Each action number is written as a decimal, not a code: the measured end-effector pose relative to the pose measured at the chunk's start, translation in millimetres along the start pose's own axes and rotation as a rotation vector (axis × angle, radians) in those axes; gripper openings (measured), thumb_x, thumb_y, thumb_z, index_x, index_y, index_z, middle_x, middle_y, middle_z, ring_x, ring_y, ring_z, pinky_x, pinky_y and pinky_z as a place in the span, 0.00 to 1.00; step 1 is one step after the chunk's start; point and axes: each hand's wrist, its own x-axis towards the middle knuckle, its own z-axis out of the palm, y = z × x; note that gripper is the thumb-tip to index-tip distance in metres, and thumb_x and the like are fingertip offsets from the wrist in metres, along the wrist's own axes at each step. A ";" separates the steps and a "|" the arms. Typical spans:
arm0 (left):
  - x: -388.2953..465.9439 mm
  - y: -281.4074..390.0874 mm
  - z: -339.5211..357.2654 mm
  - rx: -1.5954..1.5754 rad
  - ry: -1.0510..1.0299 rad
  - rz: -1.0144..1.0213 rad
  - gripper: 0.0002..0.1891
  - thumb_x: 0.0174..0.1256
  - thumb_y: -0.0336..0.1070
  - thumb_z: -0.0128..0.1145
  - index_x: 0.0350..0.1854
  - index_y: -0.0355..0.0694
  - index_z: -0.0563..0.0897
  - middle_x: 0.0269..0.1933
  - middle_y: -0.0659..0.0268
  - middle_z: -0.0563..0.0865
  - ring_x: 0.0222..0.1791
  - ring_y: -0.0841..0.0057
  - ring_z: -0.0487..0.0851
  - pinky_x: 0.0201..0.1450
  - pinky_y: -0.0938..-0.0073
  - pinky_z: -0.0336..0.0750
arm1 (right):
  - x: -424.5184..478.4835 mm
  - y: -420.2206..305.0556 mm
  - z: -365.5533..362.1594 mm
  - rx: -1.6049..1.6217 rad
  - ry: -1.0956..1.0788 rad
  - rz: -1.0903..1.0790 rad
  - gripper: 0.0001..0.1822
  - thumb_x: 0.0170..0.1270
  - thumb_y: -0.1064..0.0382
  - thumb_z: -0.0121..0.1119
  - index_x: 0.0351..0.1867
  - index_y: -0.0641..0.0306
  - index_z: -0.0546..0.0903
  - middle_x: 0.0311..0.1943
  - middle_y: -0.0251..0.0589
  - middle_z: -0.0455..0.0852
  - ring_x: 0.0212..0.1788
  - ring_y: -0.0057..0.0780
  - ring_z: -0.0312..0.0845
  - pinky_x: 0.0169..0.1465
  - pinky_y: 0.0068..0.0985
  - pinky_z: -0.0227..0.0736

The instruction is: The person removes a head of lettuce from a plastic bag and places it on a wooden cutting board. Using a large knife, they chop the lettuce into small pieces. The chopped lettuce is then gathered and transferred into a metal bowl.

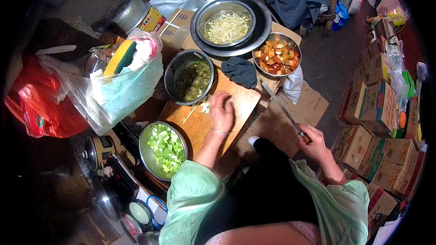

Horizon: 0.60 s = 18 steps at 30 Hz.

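Observation:
My right hand [312, 140] grips the handle of a long-bladed knife [281, 106], held out to the right of the wooden cutting board [243, 109] with its blade pointing away from me. Over the board is my left hand [221, 110], fingers curled; what lies under them is hidden. Small pale chopped pieces [205, 107] and a pair of thin sticks, likely chopsticks [190, 113], lie beside it. A metal bowl of dark greens in liquid [192, 83] stands at the board's far left. Nearer me is a bowl of chopped light-green vegetable [166, 148]. A dark cloth [239, 72] rests on the board's far edge.
Bean sprouts [227, 29] fill a metal bowl set inside a wide basin [264, 18]. Right of it stands a bowl of reddish-brown cooked pieces [277, 56]. A plastic bag with a yellow-green sponge [119, 58] is at left. Stacked cardboard boxes [378, 105] line the right side.

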 end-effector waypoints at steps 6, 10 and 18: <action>-28.3 -60.3 -39.9 0.655 0.205 -0.122 0.23 0.53 0.19 0.52 0.56 0.27 0.72 0.49 0.44 0.78 0.51 0.46 0.75 0.60 0.50 0.66 | 7.9 -0.4 7.4 0.008 -0.097 -0.035 0.20 0.55 0.73 0.65 0.52 0.67 0.81 0.28 0.44 0.79 0.26 0.36 0.77 0.31 0.29 0.72; -28.5 -63.7 -54.2 0.615 -0.026 -0.330 0.24 0.58 0.24 0.56 0.58 0.28 0.70 0.48 0.42 0.79 0.47 0.46 0.78 0.53 0.52 0.71 | 12.3 -2.5 15.5 0.006 -0.165 -0.036 0.20 0.54 0.73 0.65 0.51 0.68 0.81 0.27 0.43 0.79 0.25 0.35 0.77 0.29 0.29 0.72; -65.4 -32.6 -84.4 0.468 -0.134 -0.275 0.17 0.61 0.24 0.53 0.53 0.38 0.76 0.45 0.45 0.77 0.44 0.42 0.78 0.45 0.47 0.75 | 18.9 -4.4 20.4 0.038 -0.158 -0.054 0.21 0.53 0.74 0.65 0.51 0.68 0.82 0.28 0.45 0.81 0.27 0.37 0.79 0.30 0.30 0.73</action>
